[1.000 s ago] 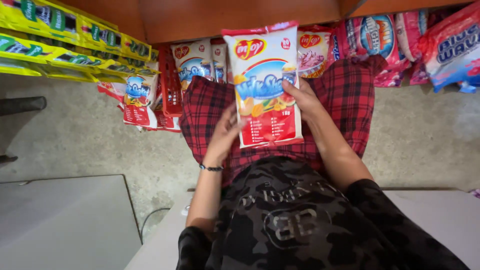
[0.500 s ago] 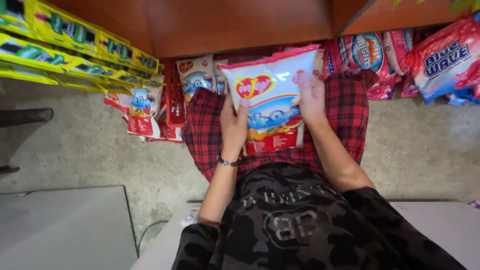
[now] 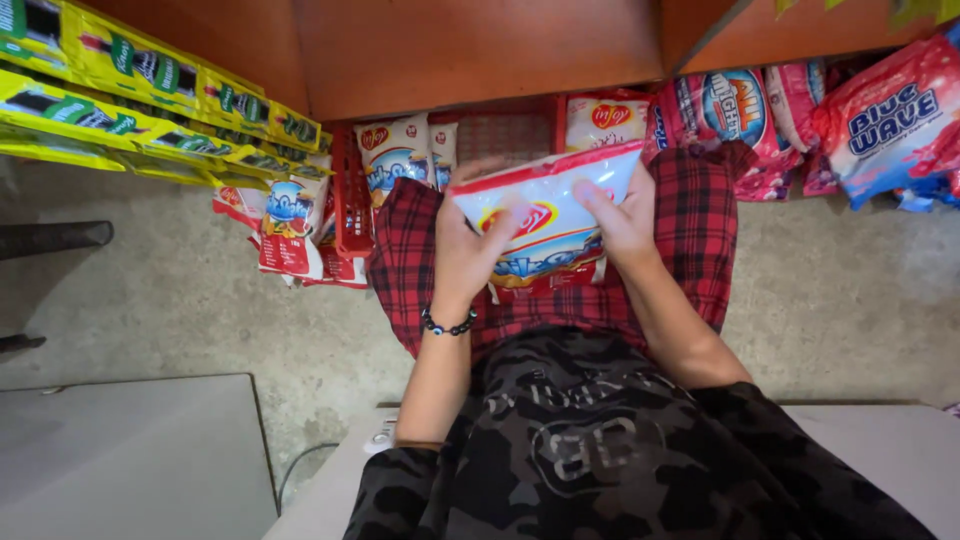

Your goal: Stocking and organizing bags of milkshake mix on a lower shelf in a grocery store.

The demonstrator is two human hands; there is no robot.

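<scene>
Item: white-and-red pouch (image 3: 545, 225), centre frame above my red-checked lap, my left hand (image 3: 470, 255) and right hand (image 3: 625, 222) clamped on its two side edges; likely soft, glossy, slippery, fairly light, best gripped at the sealed edges; red crate (image 3: 345, 195) upper left.

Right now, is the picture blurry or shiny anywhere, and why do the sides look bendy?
In the head view, the white and red packet held by the left hand and right hand shows pale glare on its plastic; the left fingertips look slightly smeared; the yellow packets and the blue and red bags curve outward, a wide-lens bend; light is soft, shadows faint.
</scene>
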